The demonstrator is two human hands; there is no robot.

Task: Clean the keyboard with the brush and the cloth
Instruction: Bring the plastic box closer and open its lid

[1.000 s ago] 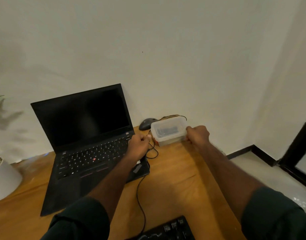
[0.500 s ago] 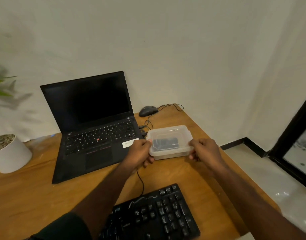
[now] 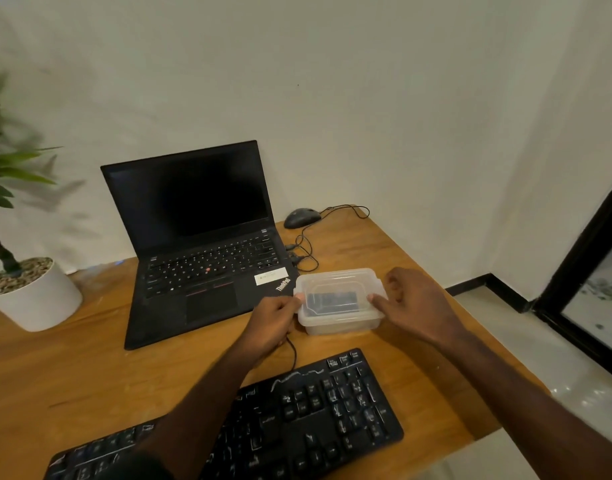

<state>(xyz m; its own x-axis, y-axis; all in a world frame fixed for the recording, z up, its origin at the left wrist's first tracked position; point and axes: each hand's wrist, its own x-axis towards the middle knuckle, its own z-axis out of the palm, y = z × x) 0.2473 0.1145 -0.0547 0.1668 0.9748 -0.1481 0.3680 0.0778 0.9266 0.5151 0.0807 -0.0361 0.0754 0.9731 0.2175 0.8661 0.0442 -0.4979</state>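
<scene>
A clear plastic box (image 3: 339,320) with a snap lid stands on the wooden desk (image 3: 72,368), just right of the laptop's front corner. Something dark lies inside it; I cannot tell what. My left hand (image 3: 275,322) grips the box's left end, thumb on the lid. My right hand (image 3: 413,303) holds the right end, thumb on the lid's edge. A black keyboard (image 3: 311,410) lies at the near edge, partly under my left forearm, with pale dust streaks on its keys. No brush or cloth shows outside the box.
An open black laptop (image 3: 200,258) sits behind the box on the left. A black mouse (image 3: 301,217) and its looped cable (image 3: 306,251) lie at the back by the wall. A white plant pot (image 3: 37,299) stands far left. The desk's right edge drops to a tiled floor.
Both hands brought the box from the back of the desk by the mouse toward me and set it in front of the keyboard. My view dropped, showing more keyboard.
</scene>
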